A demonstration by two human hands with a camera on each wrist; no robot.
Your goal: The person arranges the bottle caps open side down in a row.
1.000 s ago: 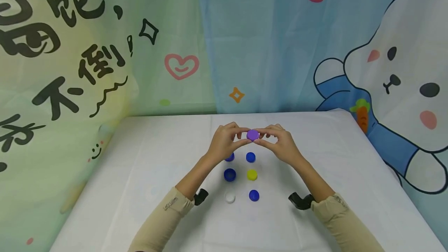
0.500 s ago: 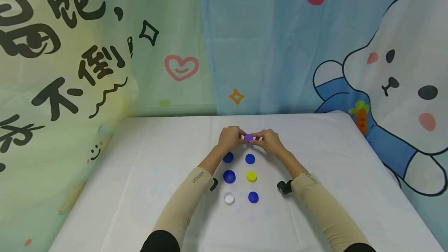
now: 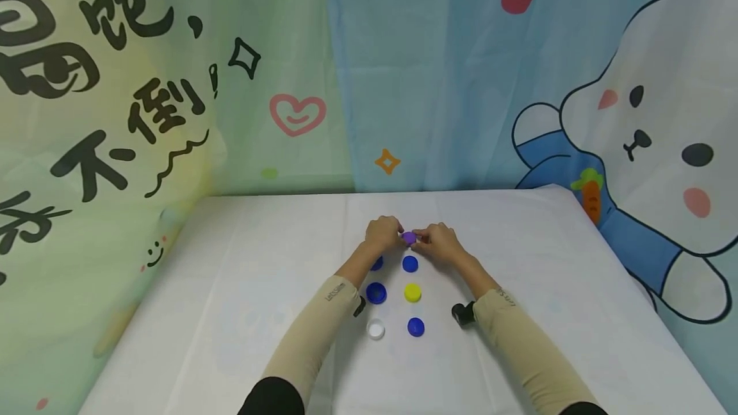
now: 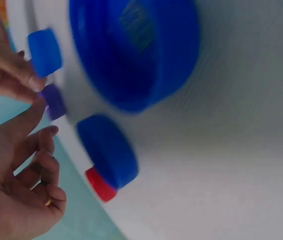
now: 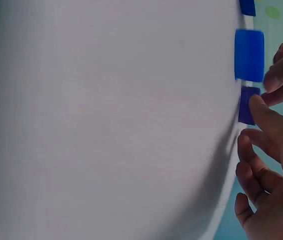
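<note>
A small purple bottle cap (image 3: 409, 237) is at the far end of two rows of caps. My left hand (image 3: 383, 233) pinches its left edge, and my right hand (image 3: 440, 243) holds its right edge between thumb and forefinger. In the right wrist view the right thumb lies across the purple cap (image 5: 248, 105). Closer to me are a blue cap (image 3: 410, 264) and another blue cap (image 3: 377, 264), partly hidden by the left wrist. A red cap (image 4: 100, 184) shows behind a blue one in the left wrist view; the head view hides it.
Nearer me sit a wider blue cap (image 3: 377, 293) with its hollow side up, a yellow cap (image 3: 412, 292), a white cap (image 3: 375, 329) and a blue cap (image 3: 416, 326). A white cloth covers the table (image 3: 259, 261); a printed curtain (image 3: 403, 82) hangs behind its far edge.
Both hands have come down toward the table with the purple cap between them. A second ago they held it raised, its round face toward the camera. The other caps stay put.
</note>
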